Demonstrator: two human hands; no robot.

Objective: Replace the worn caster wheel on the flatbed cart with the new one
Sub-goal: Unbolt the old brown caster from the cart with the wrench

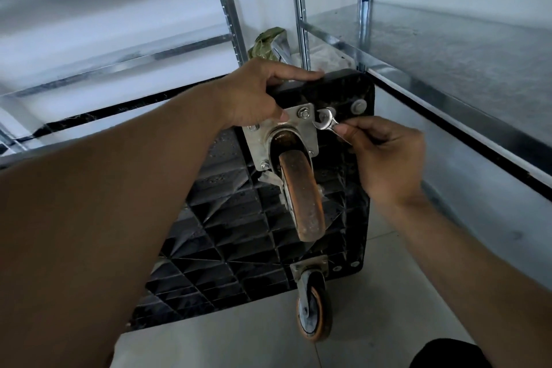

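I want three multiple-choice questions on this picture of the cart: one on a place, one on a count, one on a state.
1. Where is the left hand?
A) on the top edge of the cart
B) on the floor
C) on a shelf

2. How many cart wheels show?
A) one
B) two
C) four

3. The right hand is:
A) empty
B) holding a wrench
C) holding a hammer

Answers: 1 A, its fingers curl over that edge; 2 B, an upper wheel and a lower wheel show; 3 B, its fingers pinch the handle.
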